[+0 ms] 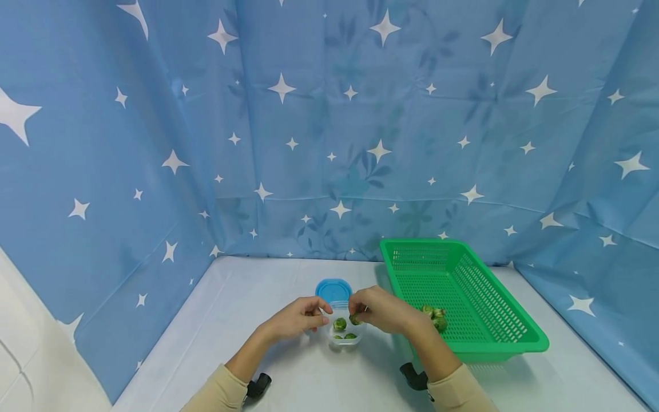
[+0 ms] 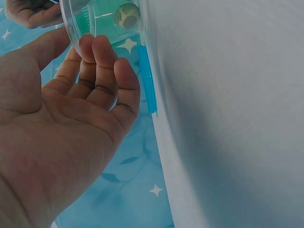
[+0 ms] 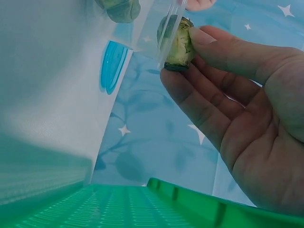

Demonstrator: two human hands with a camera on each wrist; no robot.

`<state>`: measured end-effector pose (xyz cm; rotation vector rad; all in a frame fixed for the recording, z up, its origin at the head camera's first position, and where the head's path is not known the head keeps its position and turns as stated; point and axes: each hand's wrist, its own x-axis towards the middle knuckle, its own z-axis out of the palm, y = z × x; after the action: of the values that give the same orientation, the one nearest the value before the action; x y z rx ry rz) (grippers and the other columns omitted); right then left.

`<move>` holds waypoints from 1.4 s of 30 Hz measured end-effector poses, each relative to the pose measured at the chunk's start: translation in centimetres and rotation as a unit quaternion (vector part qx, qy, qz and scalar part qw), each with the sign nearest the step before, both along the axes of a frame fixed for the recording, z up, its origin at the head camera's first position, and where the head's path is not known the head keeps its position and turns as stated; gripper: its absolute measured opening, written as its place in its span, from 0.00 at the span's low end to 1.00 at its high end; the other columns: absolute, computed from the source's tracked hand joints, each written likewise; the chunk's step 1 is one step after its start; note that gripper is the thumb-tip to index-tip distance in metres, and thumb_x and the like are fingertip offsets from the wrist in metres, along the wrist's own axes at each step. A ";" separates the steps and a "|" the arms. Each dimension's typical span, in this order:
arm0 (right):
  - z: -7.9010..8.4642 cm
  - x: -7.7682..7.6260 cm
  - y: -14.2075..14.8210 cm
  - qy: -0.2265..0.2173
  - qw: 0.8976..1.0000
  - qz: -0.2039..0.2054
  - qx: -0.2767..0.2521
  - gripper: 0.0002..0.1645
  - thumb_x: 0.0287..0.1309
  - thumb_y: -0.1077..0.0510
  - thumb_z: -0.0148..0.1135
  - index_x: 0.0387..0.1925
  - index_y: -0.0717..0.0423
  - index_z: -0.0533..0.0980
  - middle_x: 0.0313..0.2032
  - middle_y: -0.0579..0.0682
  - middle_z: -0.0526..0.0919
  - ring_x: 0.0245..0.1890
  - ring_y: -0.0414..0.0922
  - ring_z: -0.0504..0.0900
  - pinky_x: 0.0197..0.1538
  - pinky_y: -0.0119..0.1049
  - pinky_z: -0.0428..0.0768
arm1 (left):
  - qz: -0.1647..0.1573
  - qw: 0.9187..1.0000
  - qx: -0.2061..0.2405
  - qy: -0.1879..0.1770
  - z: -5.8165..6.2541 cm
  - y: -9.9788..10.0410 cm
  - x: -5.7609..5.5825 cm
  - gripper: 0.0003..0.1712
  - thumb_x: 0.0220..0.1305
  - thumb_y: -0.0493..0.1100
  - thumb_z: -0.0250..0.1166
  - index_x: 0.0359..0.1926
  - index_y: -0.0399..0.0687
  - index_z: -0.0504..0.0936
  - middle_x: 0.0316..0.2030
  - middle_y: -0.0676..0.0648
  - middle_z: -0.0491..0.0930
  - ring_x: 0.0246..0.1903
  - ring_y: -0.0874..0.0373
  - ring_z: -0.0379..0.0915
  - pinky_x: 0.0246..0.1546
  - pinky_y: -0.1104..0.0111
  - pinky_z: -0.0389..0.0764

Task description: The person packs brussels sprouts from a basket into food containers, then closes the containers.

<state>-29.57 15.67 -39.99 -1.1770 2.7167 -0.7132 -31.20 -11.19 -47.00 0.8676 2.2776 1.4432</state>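
In the head view a small clear plastic container (image 1: 346, 342) stands on the white table with several Brussels sprouts (image 1: 340, 324) inside. My right hand (image 1: 386, 309) pinches another Brussels sprout (image 3: 183, 45) between thumb and fingers, at the container's right rim. Its pale cut side shows in the right wrist view. On the container's other side is my left hand (image 1: 301, 316), fingers loosely bent and holding nothing. In the left wrist view its fingertips (image 2: 102, 45) overlap the container's rim. A blue lid (image 1: 333, 290) lies just behind the container.
A large green plastic basket (image 1: 509, 347) stands to the right, close by my right forearm. Several more Brussels sprouts (image 1: 439, 324) lie in its near left part. Blue star-patterned curtain (image 1: 309, 143) encloses the table at the back and sides.
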 end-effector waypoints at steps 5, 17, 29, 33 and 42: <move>-0.2 0.0 0.0 0.021 1.000 0.007 0.010 0.13 0.64 0.71 0.67 0.36 0.48 0.87 0.36 0.43 0.88 0.37 0.35 0.83 0.40 0.30 0.82 | 0.002 1.000 -0.002 0.000 -0.1 0.0 0.0 0.17 0.78 0.45 0.61 0.59 0.39 0.80 0.40 0.29 0.79 0.36 0.54 0.76 0.43 0.58 0.81; -0.3 -0.1 0.0 0.023 1.000 0.003 0.017 0.07 0.61 0.68 0.72 0.37 0.53 0.88 0.35 0.46 0.88 0.32 0.33 0.80 0.37 0.29 0.81 | 0.007 1.000 -0.001 -0.005 -0.1 0.0 0.0 0.16 0.77 0.43 0.62 0.58 0.39 0.80 0.39 0.29 0.79 0.35 0.53 0.76 0.40 0.59 0.80; -0.1 0.2 0.0 0.023 0.999 0.005 0.027 0.11 0.62 0.71 0.68 0.40 0.54 0.89 0.39 0.47 0.90 0.37 0.36 0.84 0.40 0.29 0.83 | 0.006 1.000 -0.001 -0.007 -0.1 0.0 0.0 0.17 0.77 0.44 0.62 0.59 0.39 0.80 0.39 0.30 0.80 0.34 0.55 0.75 0.39 0.60 0.79; -0.2 0.1 0.0 0.023 0.999 0.002 0.031 0.08 0.63 0.69 0.69 0.38 0.55 0.88 0.36 0.46 0.89 0.35 0.34 0.82 0.39 0.29 0.82 | 0.006 1.000 -0.001 -0.008 0.0 0.0 0.1 0.17 0.77 0.44 0.62 0.59 0.39 0.80 0.39 0.30 0.80 0.34 0.55 0.75 0.40 0.59 0.79; -0.2 0.2 0.0 0.024 0.999 -0.002 0.030 0.07 0.62 0.69 0.70 0.36 0.55 0.88 0.35 0.48 0.89 0.32 0.32 0.80 0.36 0.29 0.81 | 0.009 1.000 0.002 -0.014 0.1 0.0 0.2 0.17 0.77 0.44 0.62 0.59 0.38 0.79 0.40 0.29 0.79 0.35 0.54 0.75 0.39 0.59 0.79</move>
<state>-29.42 15.65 -40.19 -1.1924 2.7591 -0.6072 -31.00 -11.17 -46.87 0.8249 2.2675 1.4592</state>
